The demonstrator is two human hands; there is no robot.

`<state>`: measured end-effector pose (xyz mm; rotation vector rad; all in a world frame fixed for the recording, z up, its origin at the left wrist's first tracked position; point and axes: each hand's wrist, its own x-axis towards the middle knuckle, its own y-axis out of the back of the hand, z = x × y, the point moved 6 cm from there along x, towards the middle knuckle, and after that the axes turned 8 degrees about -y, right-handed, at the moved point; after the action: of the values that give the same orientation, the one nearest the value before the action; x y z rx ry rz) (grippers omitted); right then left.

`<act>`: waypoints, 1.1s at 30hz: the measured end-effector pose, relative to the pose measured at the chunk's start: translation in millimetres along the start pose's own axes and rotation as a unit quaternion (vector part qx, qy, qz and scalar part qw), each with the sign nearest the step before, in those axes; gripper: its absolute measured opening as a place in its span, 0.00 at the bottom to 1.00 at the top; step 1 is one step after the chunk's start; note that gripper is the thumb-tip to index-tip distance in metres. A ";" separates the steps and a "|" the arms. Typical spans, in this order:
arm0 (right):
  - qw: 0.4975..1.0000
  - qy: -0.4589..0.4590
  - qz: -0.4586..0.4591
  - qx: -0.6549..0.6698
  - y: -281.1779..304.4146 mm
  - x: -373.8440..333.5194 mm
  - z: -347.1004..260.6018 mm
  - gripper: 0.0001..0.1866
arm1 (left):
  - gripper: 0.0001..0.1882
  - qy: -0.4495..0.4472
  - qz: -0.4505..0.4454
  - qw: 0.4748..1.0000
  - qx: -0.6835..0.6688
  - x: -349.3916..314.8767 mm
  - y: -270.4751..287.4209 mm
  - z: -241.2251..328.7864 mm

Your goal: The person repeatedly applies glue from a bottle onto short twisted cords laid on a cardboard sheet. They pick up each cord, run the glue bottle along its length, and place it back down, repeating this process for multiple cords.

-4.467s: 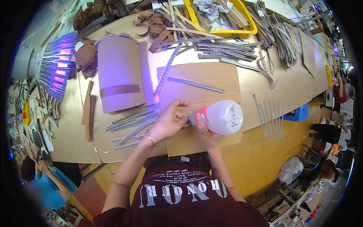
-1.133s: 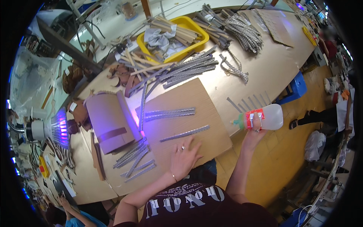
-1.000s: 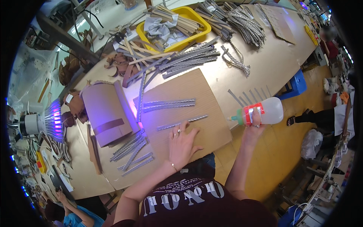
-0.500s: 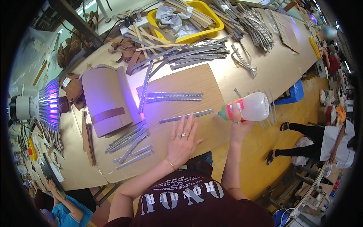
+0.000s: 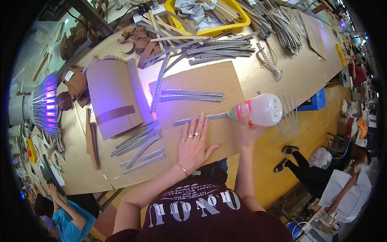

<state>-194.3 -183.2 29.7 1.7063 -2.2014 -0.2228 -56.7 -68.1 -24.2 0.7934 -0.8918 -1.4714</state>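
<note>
My left hand (image 5: 192, 144) lies flat with its fingers stretched out, the fingertips resting on a grey braided strip (image 5: 219, 116). That strip lies crosswise on a flat sheet of brown cardboard (image 5: 225, 80). My right hand (image 5: 250, 136) is wrapped round a white squeeze bottle (image 5: 266, 109) with a red-and-white label and a green cap. The bottle is tipped on its side, its nozzle pointing left at the strip's right end; whether it touches cannot be made out. Farther back on the cardboard, two similar braided strips (image 5: 191, 96) lie side by side.
More braided strips (image 5: 137, 145) lie left of the cardboard, beside a curved brown panel (image 5: 113, 92). A yellow tray (image 5: 244, 22) and heaped strips (image 5: 221, 50) fill the back. A lamp (image 5: 42, 105) glows purple at left. Beyond the table's right edge a person (image 5: 338, 189) is bent forward.
My right hand has brought the bottle leftward, its nozzle now at the strip's right end. My left hand stays on the strip. The view has shifted slightly, and the person at right has bent over.
</note>
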 end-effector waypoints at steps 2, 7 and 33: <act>1.000 0.013 -0.008 0.003 -9.8 -7.4 -4.9 0.16 | 0.47 0.003 -0.002 1.000 0.000 0.6 -0.5 -0.1; 0.997 0.032 -0.074 -0.007 -33.8 -24.4 -15.5 0.12 | 0.45 0.004 -0.001 1.000 0.023 0.6 1.3 1.0; 1.000 0.011 -0.013 0.002 -22.1 -9.9 -17.4 0.17 | 0.45 -0.001 0.009 1.000 0.021 0.5 -1.1 1.2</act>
<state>-165.8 -178.1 36.9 1.7321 -2.1674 -0.2052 -58.3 -68.5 -24.6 0.8137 -0.9321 -1.4418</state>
